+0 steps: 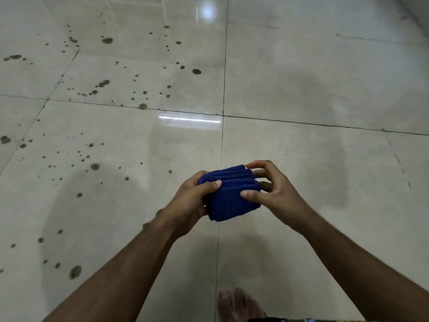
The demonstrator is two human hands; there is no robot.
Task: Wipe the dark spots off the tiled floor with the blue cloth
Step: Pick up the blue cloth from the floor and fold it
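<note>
A folded blue cloth (229,194) is held above the floor between both hands, in the middle of the view. My left hand (192,203) grips its left side with the thumb on top. My right hand (271,189) holds its right side, thumb on the front face and fingers curled behind. Dark spots (102,84) are scattered over the glossy beige tiled floor (313,77), mostly on the left tiles, from the far left down to a large spot (75,271) near my left forearm.
Dark grout lines cross at the centre of the floor (223,115). The right-hand tiles show only faint smears. A bare foot (236,303) stands at the bottom edge, under my arms. Light reflections shine on the tiles.
</note>
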